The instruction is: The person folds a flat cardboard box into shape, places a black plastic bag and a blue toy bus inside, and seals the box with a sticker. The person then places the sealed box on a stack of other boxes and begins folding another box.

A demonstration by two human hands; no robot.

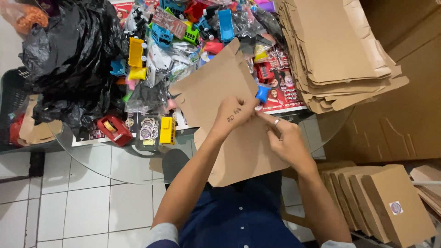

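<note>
Folding a flat cardboard blank (229,138), both hands closed on its upper middle, above the lap and at the near edge of the glass table (105,160).

Left hand (236,115) and right hand (285,140) pinch the blank, not yet box-shaped; finished boxes (381,202) stand right of it, a stack of unfolded blanks (340,50) beyond. Fingertips are hidden behind the card, and the toy heap (183,32) past it is too jumbled to sort.

Brown boxes (386,202) (round sticker (396,207)), lower right
</note>
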